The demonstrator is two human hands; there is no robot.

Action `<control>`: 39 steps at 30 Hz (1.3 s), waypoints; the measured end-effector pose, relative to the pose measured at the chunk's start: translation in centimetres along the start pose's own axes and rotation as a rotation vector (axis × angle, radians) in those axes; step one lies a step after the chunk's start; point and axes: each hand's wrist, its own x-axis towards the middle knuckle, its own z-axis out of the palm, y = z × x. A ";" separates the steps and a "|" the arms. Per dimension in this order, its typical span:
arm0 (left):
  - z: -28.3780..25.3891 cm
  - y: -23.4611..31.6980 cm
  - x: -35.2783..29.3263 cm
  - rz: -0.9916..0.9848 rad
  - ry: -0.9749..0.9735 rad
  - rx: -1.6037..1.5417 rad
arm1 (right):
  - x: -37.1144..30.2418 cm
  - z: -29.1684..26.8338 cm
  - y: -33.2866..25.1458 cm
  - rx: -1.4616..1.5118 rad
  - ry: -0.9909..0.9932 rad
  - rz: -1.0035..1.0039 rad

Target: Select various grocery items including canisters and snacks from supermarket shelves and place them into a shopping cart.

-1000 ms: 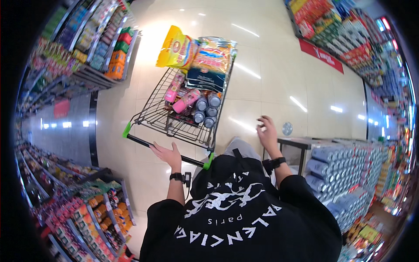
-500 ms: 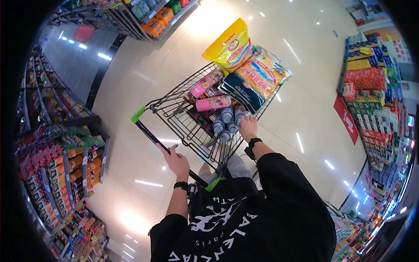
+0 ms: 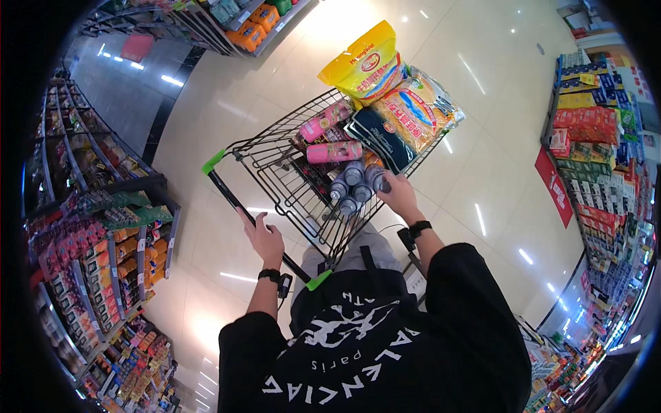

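Note:
My left hand (image 3: 265,239) is closed around the black handle (image 3: 224,189) of a wire shopping cart (image 3: 319,279) with green handle ends. With my right hand (image 3: 401,197) I grip the capped end of a bottle (image 3: 375,176) at the cart's right side. Next to it, several similar clear bottles with grey caps (image 3: 353,173) stand bunched together. Two pink cylindrical containers, a nearer one (image 3: 334,152) and a farther one (image 3: 326,122), lie to their left. A yellow bag (image 3: 365,65) and a large dark-blue and orange bag (image 3: 410,117) fill the far end. Dark packages underneath are partly hidden.
Stocked shelves (image 3: 138,261) stand along the left. Another shelf with orange packs (image 3: 253,31) is at the upper left. Stacked boxed goods (image 3: 585,124) line the right side, beside a red floor mat (image 3: 553,186). The glossy tiled floor (image 3: 475,158) surrounds the cart.
The cart and both hands sit slightly farther left and higher in view. My right hand has shifted lower against the bottles, its grip on the bottle kept. My left hand stays on the handle.

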 end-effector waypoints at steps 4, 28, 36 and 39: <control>-0.2 0.4 0.4 0.106 0.019 0.053 | -5.6 -7.1 -5.6 0.207 0.078 -0.146; -19.2 8.4 -13.4 0.832 -1.505 -1.044 | -34.0 -2.4 -28.6 1.663 0.739 0.272; -19.7 9.8 -14.8 0.916 -1.475 -0.624 | -38.0 0.7 -25.5 1.905 0.680 0.352; -17.3 9.7 -12.6 0.946 -1.491 -0.522 | -39.7 1.2 -25.2 1.845 0.830 0.394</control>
